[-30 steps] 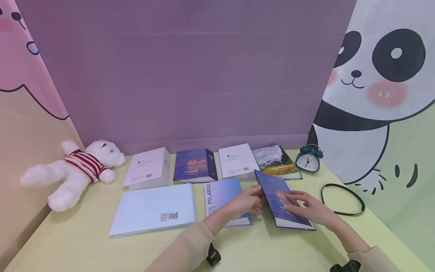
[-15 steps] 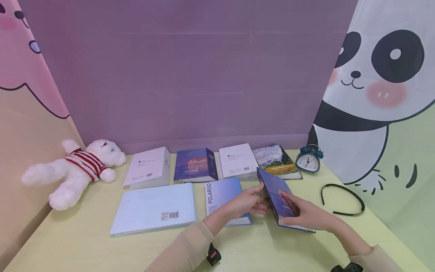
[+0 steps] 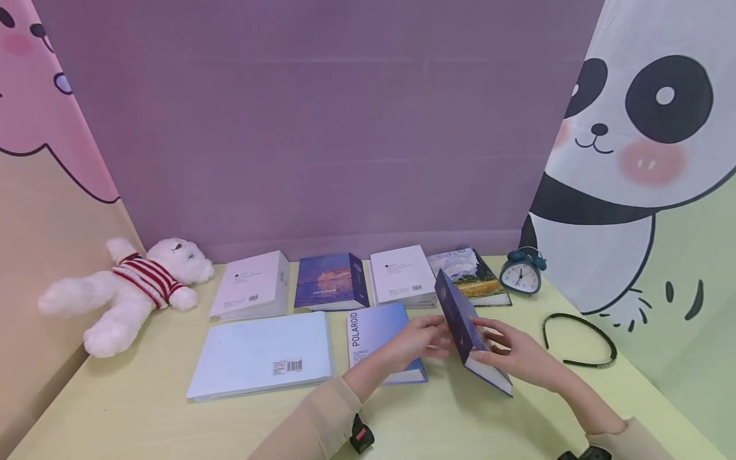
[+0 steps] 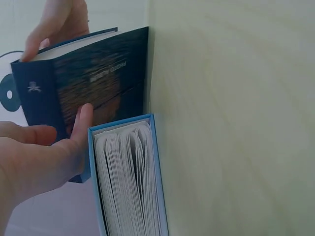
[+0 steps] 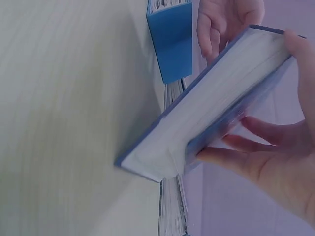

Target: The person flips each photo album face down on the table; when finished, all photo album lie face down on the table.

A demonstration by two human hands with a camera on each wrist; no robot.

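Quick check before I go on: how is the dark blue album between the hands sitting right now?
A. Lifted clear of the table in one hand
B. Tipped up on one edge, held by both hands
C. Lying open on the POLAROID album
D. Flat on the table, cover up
B: the dark blue album stands tilted on one edge on the table, with the left hand touching its cover and the right hand gripping its other side.

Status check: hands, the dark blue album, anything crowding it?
Both hands on dark blue album: right hand grips its page edge, left hand touches the cover. Album tilted up on one edge on table. POLAROID album close beside it.
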